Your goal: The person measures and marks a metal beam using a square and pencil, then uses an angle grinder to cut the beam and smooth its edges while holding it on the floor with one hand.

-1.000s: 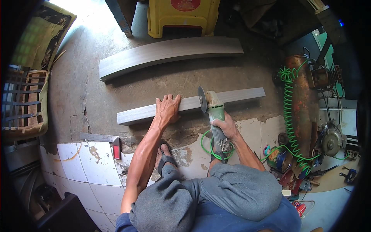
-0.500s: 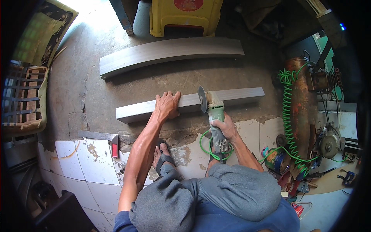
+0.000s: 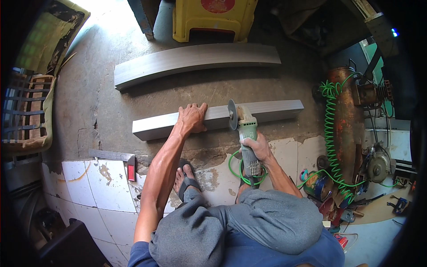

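Lying at far L by the tile [image 3: 120, 187] edge: metal square [image 3: 109, 155] w/ red on handle. Next, L hand [image 3: 192, 118] grips metal bar [image 3: 217, 115] on floor [image 3: 71, 120], fingers over far edge, thumb on near side. Beyond it, 2nd, wider bar [image 3: 198, 58], then yellow stool [image 3: 212, 26]. R hand [image 3: 259, 147] wraps grinder [image 3: 247, 131] body; disc [image 3: 233, 115] upright at bar, can't tell if touching. Far R: rusty tank [image 3: 346, 115] w/ green coiled hose [image 3: 330, 129].

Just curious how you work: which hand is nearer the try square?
Left. The left hand rests on the metal bar, to the right of and beyond the try square; the right hand, gripping the angle grinder, is farther right.
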Action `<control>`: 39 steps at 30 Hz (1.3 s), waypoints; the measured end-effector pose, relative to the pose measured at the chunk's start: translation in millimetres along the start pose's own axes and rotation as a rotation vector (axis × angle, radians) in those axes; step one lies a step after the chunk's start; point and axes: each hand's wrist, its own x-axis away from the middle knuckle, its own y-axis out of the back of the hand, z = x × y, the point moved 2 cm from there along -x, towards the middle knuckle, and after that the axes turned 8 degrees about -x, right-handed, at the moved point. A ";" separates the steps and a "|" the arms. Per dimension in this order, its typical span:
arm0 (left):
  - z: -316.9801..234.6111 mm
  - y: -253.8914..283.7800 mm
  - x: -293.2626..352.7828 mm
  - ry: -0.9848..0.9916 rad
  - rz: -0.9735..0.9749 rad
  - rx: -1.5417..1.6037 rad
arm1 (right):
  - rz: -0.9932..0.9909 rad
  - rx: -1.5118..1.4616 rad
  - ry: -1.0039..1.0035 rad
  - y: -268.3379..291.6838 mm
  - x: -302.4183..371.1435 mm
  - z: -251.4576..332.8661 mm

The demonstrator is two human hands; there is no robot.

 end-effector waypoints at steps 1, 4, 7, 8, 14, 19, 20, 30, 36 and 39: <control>0.1 0.2 -0.1 -0.001 0.000 0.000 | -0.015 0.006 -0.002 0.1 -0.3 -0.1; 0.8 0.5 -0.5 0.000 0.011 -0.003 | -0.008 0.012 -0.009 -0.7 -0.7 -0.1; 1.4 0.9 -1.5 -0.008 0.013 0.006 | -0.015 -0.004 0.016 -2.1 0.4 1.0; 1.7 1.1 -2.0 -0.010 0.014 0.006 | -0.007 -0.010 0.022 -2.7 0.9 1.5; 3.2 2.6 -3.9 -0.014 0.022 0.014 | -0.017 -0.008 0.022 -4.8 4.0 2.0; 3.7 5.0 -4.9 -0.011 0.036 0.015 | -0.007 -0.013 0.042 -4.1 3.0 -2.2; 3.7 5.5 -5.0 -0.014 0.035 0.014 | -0.007 -0.013 0.041 -3.7 2.6 -3.2; 4.6 6.3 -8.8 0.001 0.077 0.029 | -0.013 -0.008 0.038 -2.1 1.3 -9.8; 6.6 6.6 -12.9 0.015 0.113 0.041 | -0.010 -0.004 0.024 -0.7 1.0 -12.8; 7.4 7.2 -14.7 0.013 0.126 0.041 | 0.003 -0.013 0.018 -1.4 1.5 -12.7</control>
